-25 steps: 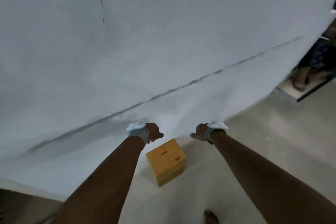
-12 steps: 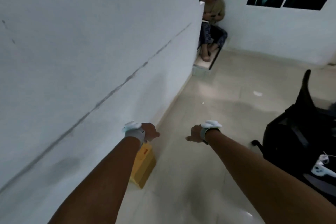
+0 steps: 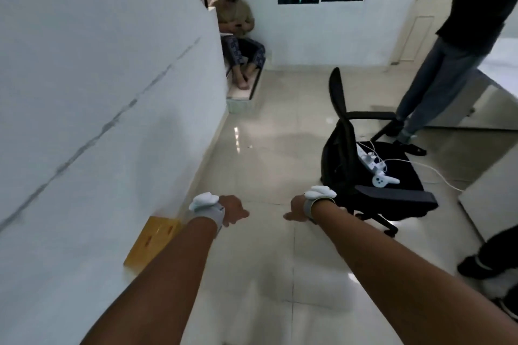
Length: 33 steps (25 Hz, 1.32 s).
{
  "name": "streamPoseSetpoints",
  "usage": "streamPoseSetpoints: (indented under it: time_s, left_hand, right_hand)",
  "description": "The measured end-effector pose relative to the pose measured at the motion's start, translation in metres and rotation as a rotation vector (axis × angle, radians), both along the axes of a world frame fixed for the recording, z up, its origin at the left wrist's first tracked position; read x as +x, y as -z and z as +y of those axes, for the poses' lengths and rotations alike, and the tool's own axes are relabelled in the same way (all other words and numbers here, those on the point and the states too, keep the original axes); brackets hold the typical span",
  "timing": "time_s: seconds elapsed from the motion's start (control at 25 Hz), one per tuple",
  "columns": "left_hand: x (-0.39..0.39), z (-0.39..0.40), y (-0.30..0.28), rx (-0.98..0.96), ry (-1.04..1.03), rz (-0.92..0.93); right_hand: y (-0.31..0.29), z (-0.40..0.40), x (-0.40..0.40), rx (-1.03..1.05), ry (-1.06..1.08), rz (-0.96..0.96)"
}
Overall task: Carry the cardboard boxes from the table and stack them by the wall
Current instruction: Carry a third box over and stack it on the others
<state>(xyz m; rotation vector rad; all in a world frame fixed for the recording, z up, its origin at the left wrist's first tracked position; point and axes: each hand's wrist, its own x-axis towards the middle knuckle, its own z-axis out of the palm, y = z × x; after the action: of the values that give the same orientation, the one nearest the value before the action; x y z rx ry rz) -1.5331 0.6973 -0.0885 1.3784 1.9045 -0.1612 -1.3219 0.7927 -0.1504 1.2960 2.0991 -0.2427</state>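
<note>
While both arms are reaching out over the floor (image 3: 266, 274), the L hand (image 3: 233, 209) is hanging w/ fingers loosely curled, holding nothing. The R hand (image 3: 296, 211) is hanging too, thumb sticking out, touching nothing; its fingers are mostly hidden. The yellow cardboard box (image 3: 152, 241) is sitting on the floor against the wall (image 3: 98, 92), beside the L arm.

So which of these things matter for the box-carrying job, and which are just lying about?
Part of the job: yellow cardboard box on the floor by the wall; left hand, right hand, both empty.

Just lying about: black office chair with power strip and white controller on its seat; seated person; standing person.
</note>
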Motion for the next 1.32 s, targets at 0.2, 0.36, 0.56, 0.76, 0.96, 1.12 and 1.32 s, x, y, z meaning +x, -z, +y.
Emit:
streamPoseSetpoints:
  time_s: [0.2, 0.36, 0.56, 0.76, 0.96, 1.12, 1.32]
  left_hand:
    - [0.123, -0.030, -0.018, -0.007, 0.184, 0.025]
    - [0.211, -0.043, -0.031, 0.011, 0.369, 0.076]
    - [0.298, -0.053, -0.022, 0.007, 0.635, 0.106]
    - [0.375, -0.100, -0.021, 0.090, 0.950, 0.139]
    - [0.464, -0.173, -0.035, 0.045, 1.203, 0.136]
    - [0.535, -0.242, -0.041, 0.088, 1.373, 0.116]
    - [0.634, -0.333, -0.036, 0.053, 1.532, 0.100]
  right_hand:
    - [-0.001, -0.056, 0.139, 0.049, 0.165, 0.068]
    - [-0.012, -0.104, 0.233, 0.101, 0.405, 0.118]
    - [-0.046, -0.202, 0.316, 0.081, 0.636, 0.097]
    - [-0.052, -0.303, 0.380, 0.050, 0.901, 0.005]
    - [-0.066, -0.424, 0.435, 0.059, 1.134, -0.041]
    - [-0.065, -0.521, 0.482, 0.080, 1.308, -0.017]
    - [-0.074, -0.639, 0.542, 0.137, 1.499, 0.023]
